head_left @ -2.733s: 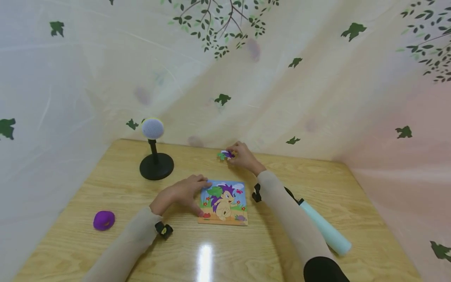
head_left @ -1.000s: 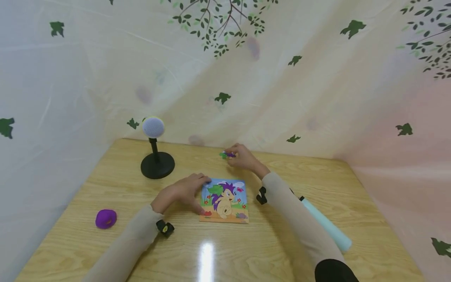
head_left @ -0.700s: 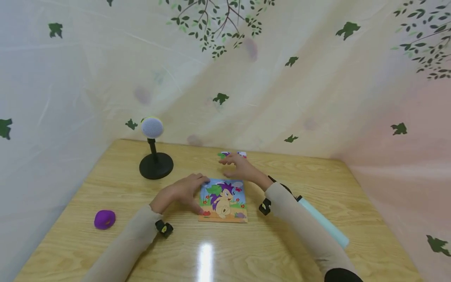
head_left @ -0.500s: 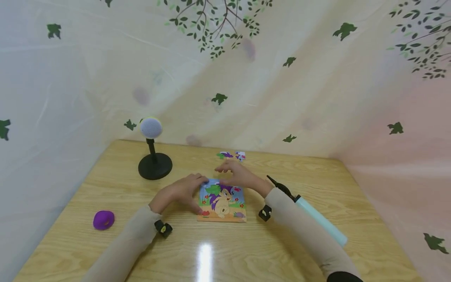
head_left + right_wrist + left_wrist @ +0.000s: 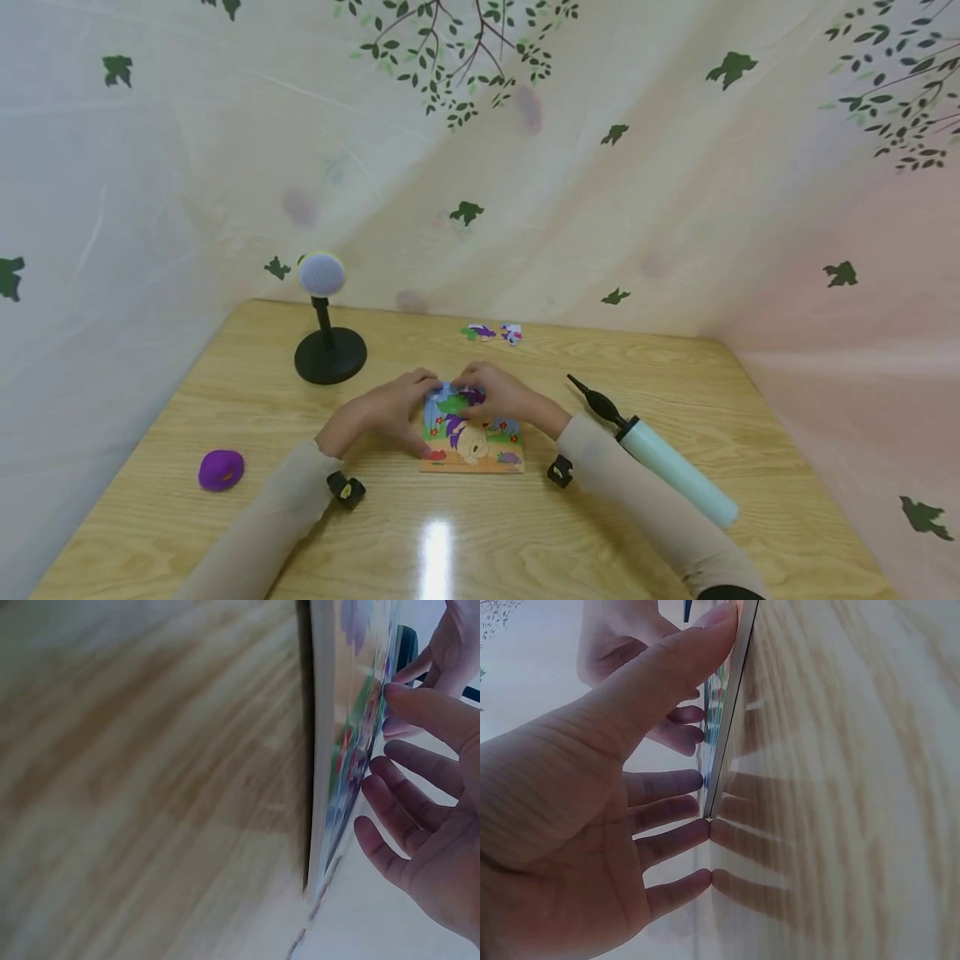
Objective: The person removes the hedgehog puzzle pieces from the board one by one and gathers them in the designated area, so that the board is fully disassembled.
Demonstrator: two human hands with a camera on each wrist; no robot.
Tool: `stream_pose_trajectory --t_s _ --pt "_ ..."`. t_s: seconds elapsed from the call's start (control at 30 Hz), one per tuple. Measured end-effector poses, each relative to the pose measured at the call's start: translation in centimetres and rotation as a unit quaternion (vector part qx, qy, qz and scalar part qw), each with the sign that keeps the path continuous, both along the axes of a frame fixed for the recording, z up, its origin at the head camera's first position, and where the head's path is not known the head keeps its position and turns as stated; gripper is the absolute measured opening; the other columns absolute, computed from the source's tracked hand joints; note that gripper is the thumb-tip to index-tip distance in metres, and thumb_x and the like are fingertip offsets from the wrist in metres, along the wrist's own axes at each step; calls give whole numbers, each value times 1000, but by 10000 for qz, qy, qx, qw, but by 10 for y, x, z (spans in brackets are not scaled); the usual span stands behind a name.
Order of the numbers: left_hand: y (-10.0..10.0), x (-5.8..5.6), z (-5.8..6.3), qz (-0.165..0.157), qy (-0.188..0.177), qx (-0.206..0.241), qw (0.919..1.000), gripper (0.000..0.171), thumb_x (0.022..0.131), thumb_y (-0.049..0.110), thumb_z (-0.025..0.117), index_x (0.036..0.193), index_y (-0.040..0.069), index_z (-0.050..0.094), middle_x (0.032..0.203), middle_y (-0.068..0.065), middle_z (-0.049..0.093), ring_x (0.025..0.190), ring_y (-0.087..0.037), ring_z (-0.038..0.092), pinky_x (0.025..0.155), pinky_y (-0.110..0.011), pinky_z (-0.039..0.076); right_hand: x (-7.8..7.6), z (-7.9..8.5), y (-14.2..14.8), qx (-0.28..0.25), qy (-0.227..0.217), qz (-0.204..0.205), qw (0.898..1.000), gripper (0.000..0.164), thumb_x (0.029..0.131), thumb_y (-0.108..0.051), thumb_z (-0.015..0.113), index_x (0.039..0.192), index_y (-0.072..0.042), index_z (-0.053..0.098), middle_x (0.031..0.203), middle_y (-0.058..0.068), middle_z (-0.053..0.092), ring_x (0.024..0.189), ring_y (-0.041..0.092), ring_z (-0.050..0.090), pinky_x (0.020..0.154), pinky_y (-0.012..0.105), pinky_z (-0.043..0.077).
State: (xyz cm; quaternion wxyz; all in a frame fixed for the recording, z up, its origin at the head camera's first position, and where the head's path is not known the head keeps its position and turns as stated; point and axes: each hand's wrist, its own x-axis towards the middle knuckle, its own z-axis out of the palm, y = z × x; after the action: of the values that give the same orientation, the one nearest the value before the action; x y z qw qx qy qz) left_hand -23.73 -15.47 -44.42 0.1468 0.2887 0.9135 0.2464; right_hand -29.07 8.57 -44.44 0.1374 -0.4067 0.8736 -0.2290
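A square jigsaw puzzle (image 5: 472, 454) with a purple hedgehog picture lies flat in the middle of the table. My left hand (image 5: 382, 412) rests along its left side, thumb at the lower left and fingertips at the upper left corner. In the left wrist view its fingers are straight and spread. My right hand (image 5: 502, 396) covers the puzzle's upper part, thumb and fingertips down at the picture, apart from each other in the right wrist view. Two loose puzzle pieces, one green and purple (image 5: 478, 332) and one white and purple (image 5: 512, 334), lie behind near the back edge.
A round-headed microphone on a black stand (image 5: 330, 357) is at the back left. A purple roundish object (image 5: 221, 470) lies at the left. A light blue hand pump (image 5: 678, 471) with a black nozzle lies right of the puzzle, partly behind the right sleeve. A patterned curtain (image 5: 540, 233) hangs behind.
My right hand has let go of the green and purple piece at the back edge and come forward onto the puzzle. My left hand has stayed at the puzzle's left side.
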Motion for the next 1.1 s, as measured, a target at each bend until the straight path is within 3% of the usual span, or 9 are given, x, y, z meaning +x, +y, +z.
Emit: stream_pose_trajectory --t_s 0.4,0.8,1.1 --pt "-3 2 4 27 -227 -42 9997 113 73 46 91 157 -3 32 155 -17 33 141 -35 42 115 -54 42 5 1 -1 148 170 -24 9997 51 92 -20 77 138 -2 62 127 12 61 114 24 59 98 38 55" --pt "-2 3 3 216 -23 -179 9996 113 67 49 94 154 1 39 151 -15 39 137 -33 45 112 -54 44 10 3 -3 93 10 -118 9999 48 93 -16 75 138 -2 62 126 12 61 112 24 58 97 38 54" --pt "-1 3 3 189 101 -186 9996 112 66 51 94 152 0 42 143 -13 45 131 -29 49 110 -51 47 13 8 -4 127 41 -114 9998 48 93 -15 75 137 -1 62 125 14 61 111 25 59 95 39 55"
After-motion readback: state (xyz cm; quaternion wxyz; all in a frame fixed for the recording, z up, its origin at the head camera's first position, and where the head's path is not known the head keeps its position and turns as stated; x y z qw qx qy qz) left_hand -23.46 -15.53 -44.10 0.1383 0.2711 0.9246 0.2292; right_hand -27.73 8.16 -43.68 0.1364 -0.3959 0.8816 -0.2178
